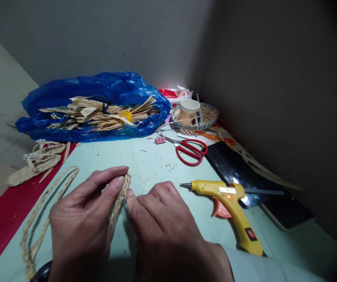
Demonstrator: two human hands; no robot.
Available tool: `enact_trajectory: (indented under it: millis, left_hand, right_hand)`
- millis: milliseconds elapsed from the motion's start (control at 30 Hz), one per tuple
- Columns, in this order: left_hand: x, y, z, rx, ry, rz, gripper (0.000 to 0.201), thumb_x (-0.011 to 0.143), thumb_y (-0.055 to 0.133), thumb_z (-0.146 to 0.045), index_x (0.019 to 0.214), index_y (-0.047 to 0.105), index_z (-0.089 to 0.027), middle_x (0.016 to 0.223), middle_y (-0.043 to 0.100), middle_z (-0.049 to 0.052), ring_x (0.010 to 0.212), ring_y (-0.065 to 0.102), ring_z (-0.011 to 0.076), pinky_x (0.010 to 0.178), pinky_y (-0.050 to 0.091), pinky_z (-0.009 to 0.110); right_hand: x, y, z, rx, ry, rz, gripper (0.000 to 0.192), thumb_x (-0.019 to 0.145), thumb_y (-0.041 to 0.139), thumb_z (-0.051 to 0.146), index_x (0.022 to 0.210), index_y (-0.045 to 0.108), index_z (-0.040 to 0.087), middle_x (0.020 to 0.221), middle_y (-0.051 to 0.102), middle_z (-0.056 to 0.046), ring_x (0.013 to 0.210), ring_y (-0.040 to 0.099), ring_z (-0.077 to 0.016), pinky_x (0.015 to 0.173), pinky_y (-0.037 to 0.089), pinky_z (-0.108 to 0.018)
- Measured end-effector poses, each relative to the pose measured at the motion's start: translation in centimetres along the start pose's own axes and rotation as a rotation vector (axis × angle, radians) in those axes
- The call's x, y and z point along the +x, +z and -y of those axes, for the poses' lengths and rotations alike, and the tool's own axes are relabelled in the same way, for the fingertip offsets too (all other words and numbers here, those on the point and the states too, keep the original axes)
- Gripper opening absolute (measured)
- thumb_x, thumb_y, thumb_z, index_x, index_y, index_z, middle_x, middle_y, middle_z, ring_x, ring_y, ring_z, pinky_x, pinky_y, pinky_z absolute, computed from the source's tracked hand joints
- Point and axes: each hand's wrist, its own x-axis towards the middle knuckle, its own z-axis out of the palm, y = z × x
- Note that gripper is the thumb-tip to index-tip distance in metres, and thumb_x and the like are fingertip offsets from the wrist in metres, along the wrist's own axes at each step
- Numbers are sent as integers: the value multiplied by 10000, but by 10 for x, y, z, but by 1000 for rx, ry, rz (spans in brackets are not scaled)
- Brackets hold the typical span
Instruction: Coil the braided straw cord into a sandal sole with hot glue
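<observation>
Both hands pinch the braided straw cord at the table's near edge — left hand and right hand pressing its doubled strands together — with the yellow glue gun parked within reach on the right.

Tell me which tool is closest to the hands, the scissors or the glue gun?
The yellow glue gun, lying just beside the right hand. The red-handled scissors lie farther back.

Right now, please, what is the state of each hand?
Left hand: closed, pinching the braided straw cord between thumb and fingers.
Right hand: closed, fingertips pinching the same cord just beside the left.
</observation>
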Motion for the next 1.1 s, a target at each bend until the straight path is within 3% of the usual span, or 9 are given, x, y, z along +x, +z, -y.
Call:
enact_trajectory:
  millis: [167,333,400,533,633,767,900,1100]
  left_hand:
    - [7,-3,3,73,-29,57,168,688,831,-443,842,842,-377,928,845,-65,870,754,174,745,585,192]
    - [14,-3,-2,88,-66,116,209,689,785,-481,803,852,-320,1058,844,17,1057,734,287,1003,544,387]
    - [15,-4,-4,72,-69,150,203,688,791,-469,810,854,-319,1084,839,18,1081,724,298,1048,518,414]
    - [16,-7,-4,-6,-72,215,223,738,797,-454,926,855,-350,1138,832,-19,1129,712,238,1063,498,307]
    - [15,-7,-5,-109,-131,245,265,756,781,-487,973,850,-352,1212,816,-25,1142,717,199,912,558,191]
    - [16,-4,-12,-249,-346,205,467,559,917,-361,1018,849,-309,1084,844,11,1085,739,218,745,584,128]
    - [19,-1,-16,-202,-356,171,598,495,944,-347,1082,830,-323,940,826,-9,1002,740,199,726,576,122]
    - [20,-1,-12,-195,-326,175,400,433,971,-304,806,831,-263,842,823,3,802,731,174,669,591,151]
  right_hand:
    - [-1,1,-5,-22,-29,-9,319,972,477,47,1197,686,-38,777,681,-84,695,488,-233,668,395,-402]
    - [2,-5,-11,12,-6,66,284,970,459,33,1144,682,4,827,696,-96,745,495,-248,703,396,-405]
    - [2,-8,-11,26,9,93,281,951,458,24,1131,674,24,838,694,-99,762,494,-256,734,408,-415]
    - [5,-15,-9,14,38,177,272,936,461,8,1117,660,50,892,686,-113,822,510,-274,812,439,-439]
    - [7,-21,-9,24,62,235,243,916,487,-7,1085,646,65,961,691,-130,872,522,-284,862,441,-455]
    - [7,-24,-11,35,70,245,282,938,471,9,1168,627,58,993,692,-134,895,519,-285,877,432,-458]
    - [7,-24,-15,16,67,243,355,909,482,-2,1236,611,53,1001,692,-123,909,507,-282,893,415,-464]
    - [12,-32,-19,70,80,294,477,875,463,-17,1329,590,55,989,666,-117,904,484,-279,843,442,-456]
